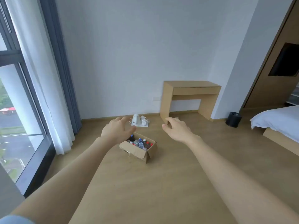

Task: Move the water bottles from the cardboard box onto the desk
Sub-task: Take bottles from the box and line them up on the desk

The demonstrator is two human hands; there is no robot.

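Note:
An open cardboard box (135,151) stands on the wooden floor in the middle of the room. Inside it lie several bottles (141,143), some clear with blue caps, some dark with red caps. A light wooden desk (192,84) stands against the far wall at the right, its top bare. My left hand (117,130) is stretched out in the air above the box's left rear corner, fingers relaxed and holding nothing. My right hand (175,129) is held out to the right of the box, fingers loosely bent, holding nothing.
A white kettle (135,121) and two cups sit on a tray on the floor by the wall behind the box. A black bin (233,119) stands right of the desk. A bed (278,122) is at the right, a window and curtains (48,88) at the left.

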